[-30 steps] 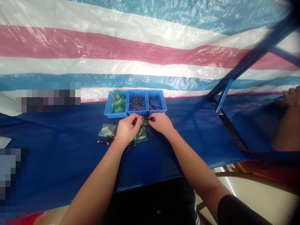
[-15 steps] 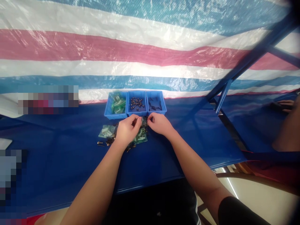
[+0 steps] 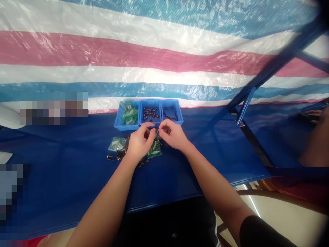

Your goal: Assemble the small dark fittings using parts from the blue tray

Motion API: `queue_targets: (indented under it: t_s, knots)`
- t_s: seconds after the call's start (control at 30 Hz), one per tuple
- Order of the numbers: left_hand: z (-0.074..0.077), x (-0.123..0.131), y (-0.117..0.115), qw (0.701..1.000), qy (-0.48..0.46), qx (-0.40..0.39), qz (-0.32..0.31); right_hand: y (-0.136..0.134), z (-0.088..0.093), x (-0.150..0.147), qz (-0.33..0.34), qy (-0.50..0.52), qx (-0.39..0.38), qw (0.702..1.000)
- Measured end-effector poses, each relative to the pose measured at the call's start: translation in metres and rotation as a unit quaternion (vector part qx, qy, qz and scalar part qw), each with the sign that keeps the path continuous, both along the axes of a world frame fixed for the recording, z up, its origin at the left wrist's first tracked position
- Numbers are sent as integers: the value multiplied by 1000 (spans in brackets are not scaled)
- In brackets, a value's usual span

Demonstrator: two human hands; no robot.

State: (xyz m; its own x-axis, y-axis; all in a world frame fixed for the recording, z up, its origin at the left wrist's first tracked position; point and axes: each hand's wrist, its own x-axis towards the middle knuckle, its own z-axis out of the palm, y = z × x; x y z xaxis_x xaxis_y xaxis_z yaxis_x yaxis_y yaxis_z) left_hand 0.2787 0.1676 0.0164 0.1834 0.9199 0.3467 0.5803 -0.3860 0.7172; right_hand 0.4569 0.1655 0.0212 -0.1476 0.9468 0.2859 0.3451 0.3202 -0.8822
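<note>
The left hand (image 3: 141, 140) and the right hand (image 3: 174, 134) are held close together above small metal parts (image 3: 120, 155).

The fingers of both hands are curled, but whether something is grasped by either cannot be told. On the blue table (image 3: 64, 171), one clear bag (image 3: 117, 144) is seen left of the left hand, and a greenish bag (image 3: 155, 149) between the wrists. On the far side, three boxes are lined up: bags are kept in the left box (image 3: 127, 127), metal parts in the middle, dark thin pieces in the right.
</note>
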Motion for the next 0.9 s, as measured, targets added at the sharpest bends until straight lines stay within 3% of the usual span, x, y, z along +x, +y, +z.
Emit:
queue_targets:
  t_s: [0.3, 0.63, 0.9]
  knots:
    - [0, 0, 0, 1000, 1, 2, -6, 6, -6, 1, -32, -10, 71, 997]
    - [-4, -1, 3, 1000, 0, -11, -16, 5, -8, -1, -45, 88, -47, 994]
    - [-4, 0, 3, 1000, 3, 0, -18, 4, -6, -3, -16, 124, -61, 990]
